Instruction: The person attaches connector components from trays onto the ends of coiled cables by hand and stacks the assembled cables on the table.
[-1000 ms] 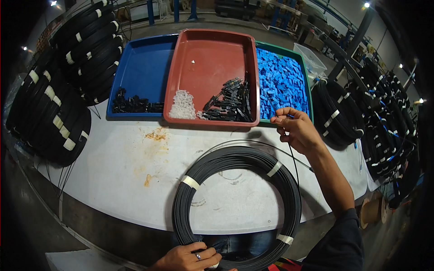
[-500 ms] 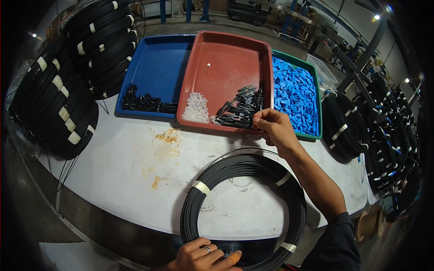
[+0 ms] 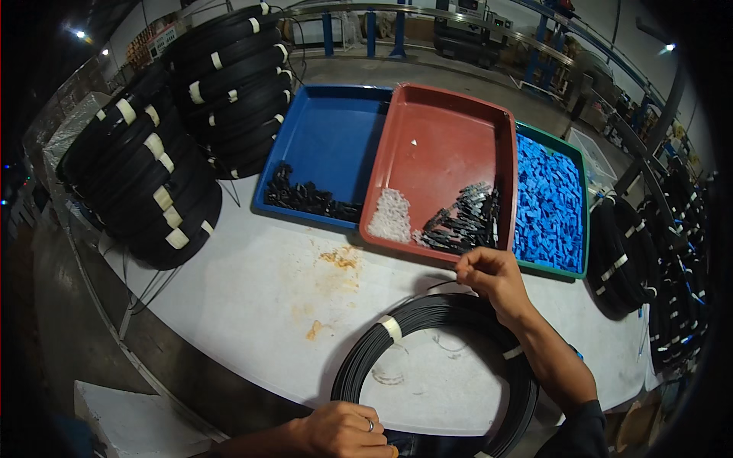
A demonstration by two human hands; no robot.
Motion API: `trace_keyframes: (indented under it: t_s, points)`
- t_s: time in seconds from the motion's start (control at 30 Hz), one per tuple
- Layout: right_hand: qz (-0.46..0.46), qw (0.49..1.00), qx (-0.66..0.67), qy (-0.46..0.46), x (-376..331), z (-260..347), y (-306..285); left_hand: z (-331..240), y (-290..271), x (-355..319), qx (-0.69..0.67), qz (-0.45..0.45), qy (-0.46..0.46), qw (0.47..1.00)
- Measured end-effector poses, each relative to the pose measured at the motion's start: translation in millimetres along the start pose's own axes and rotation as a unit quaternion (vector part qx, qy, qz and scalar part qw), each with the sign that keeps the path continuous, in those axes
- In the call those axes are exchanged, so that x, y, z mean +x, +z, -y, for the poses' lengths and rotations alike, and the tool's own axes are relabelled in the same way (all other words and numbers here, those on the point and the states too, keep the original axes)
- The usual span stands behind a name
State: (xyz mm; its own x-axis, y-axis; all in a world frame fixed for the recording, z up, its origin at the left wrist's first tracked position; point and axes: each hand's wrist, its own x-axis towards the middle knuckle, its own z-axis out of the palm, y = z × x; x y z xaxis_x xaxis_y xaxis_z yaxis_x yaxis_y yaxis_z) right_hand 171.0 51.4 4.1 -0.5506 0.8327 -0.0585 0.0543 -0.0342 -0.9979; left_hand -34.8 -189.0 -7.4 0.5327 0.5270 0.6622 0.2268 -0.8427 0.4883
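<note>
Blk coil [image 3: 356, 365] under L hand [image 3: 340, 429] fingers [image 3: 372, 440]

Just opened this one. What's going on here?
A person's left hand grips the near left side of a coil of black cable, which lies partly over a white table. The right hand, half closed, is at the coil's far side, by the near edge of a red tray; whether it pinches anything is too small to tell. The red tray holds white pieces and black pieces. A blue tray stands left of it, a green tray right.
</note>
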Motion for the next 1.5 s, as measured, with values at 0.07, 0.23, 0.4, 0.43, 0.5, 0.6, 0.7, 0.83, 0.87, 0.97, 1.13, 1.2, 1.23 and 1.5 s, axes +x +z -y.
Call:
trace_keyframes:
  t_s: [0.07, 0.23, 0.4, 0.43, 0.5, 0.6, 0.7, 0.83, 0.87, 0.97, 1.13, 1.2, 1.23, 1.5]
  points:
    - [0.013, 0.999, 0.012, -0.029, -1.5, -6.5, 0.0, 12.8, -14.6, -1.2, -0.011, 0.022, -0.004, 1.0]
    - [0.031, 0.995, -0.042, -0.081, -10.2, -10.5, 0.3, 41.2, -67.4, -2.0, -0.102, 0.021, -0.096, 0.99]
    - [0.033, 0.995, -0.057, -0.076, -12.3, -6.7, 0.2, 120.4, -147.3, 1.2, 0.29, -0.019, -0.187, 0.938]
    - [0.028, 0.996, -0.043, -0.069, -11.7, -5.9, 2.8, 132.8, -162.5, 1.0, 0.296, -0.034, -0.228, 0.927]
    - [0.019, 0.996, -0.043, -0.071, -10.2, -8.4, 5.2, 160.8, -190.3, -1.6, 0.302, -0.05, -0.277, 0.911]
    - [0.005, 0.996, -0.058, -0.061, -10.3, -7.4, 6.4, 204.6, -217.1, -4.7, 0.306, -0.041, -0.31, 0.899]
    - [-0.014, 0.997, -0.053, -0.047, -9.6, -6.7, 5.3, 230.7, -220.7, -0.2, 0.325, -0.016, -0.302, 0.896]
    - [-0.028, 0.997, -0.059, -0.041, -8.5, -7.1, 4.0, 247.0, -207.9, 19.1, 0.398, 0.042, -0.271, 0.875]
    - [-0.032, 0.996, -0.068, -0.041, -9.1, -5.9, 3.5, 250.9, -206.7, 23.5, 0.427, 0.079, -0.266, 0.861]
    - [-0.031, 0.995, -0.075, -0.049, -8.5, -4.2, 5.7, 263.3, -213.3, 24.0, 0.451, 0.106, -0.25, 0.85]
    - [-0.027, 0.994, -0.092, -0.058, -8.0, -7.6, 5.6, 271.0, -232.5, 27.1, 0.465, 0.016, -0.222, 0.857]
    - [-0.024, 0.994, -0.09, -0.054, -7.6, -8.2, 5.1, 266.8, -241.1, 29.4, 0.452, 0.01, -0.242, 0.859]
    - [-0.027, 0.995, -0.084, -0.052, -7.8, -8.0, 5.0, 263.8, -242.3, 30.2, 0.452, 0.012, -0.245, 0.858]
    - [-0.04, 0.996, -0.069, -0.032, -5.6, -4.6, 9.7, 267.9, -238.6, 21.8, 0.457, 0.118, -0.262, 0.842]
